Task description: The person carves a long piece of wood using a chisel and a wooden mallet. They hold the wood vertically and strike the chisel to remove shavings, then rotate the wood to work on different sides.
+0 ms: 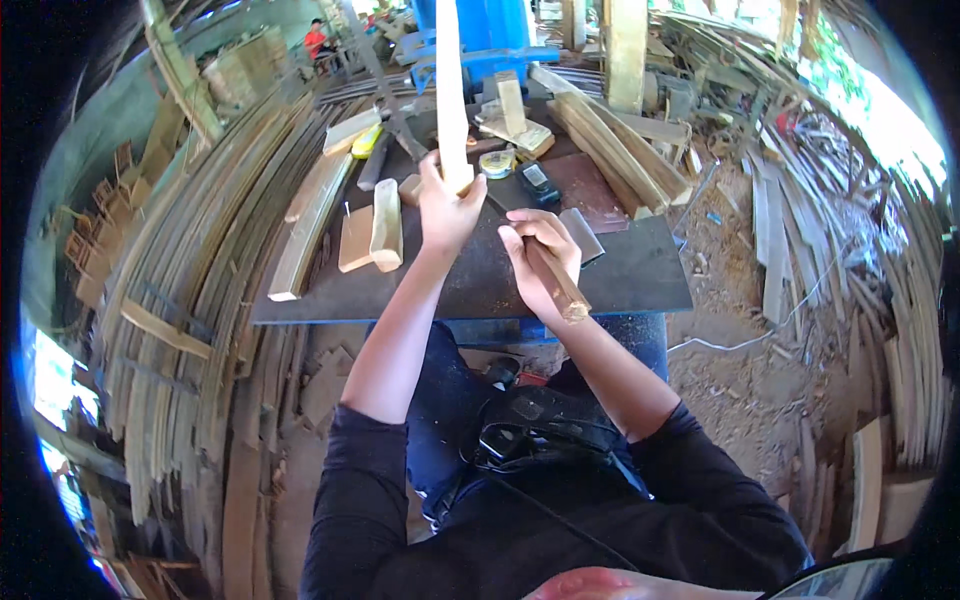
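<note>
My left hand (450, 205) is closed around the lower end of a long pale wooden piece (452, 90), which stands upright and runs out of the top of the picture. In my right hand (545, 255), the fingers wrap round a brown wooden handle (552, 278), its butt end pointing toward me. A thin dark shaft seems to run from it toward my left hand; the kind of tool cannot be made out. Both hands are above a dark tabletop (440, 303). Left of my left hand are a rounded wooden block (387, 225) and a flat wooden piece (355, 240) with a nail-like pin.
A tape measure (497, 163), a black device (538, 184) and a reddish-brown sheet (592, 190) lie beyond my right hand. Thick timbers (615, 150) and a long board (312, 240) flank the table. Stacked wood strips (200, 300) fill the left side; a blue machine (490, 40) stands behind.
</note>
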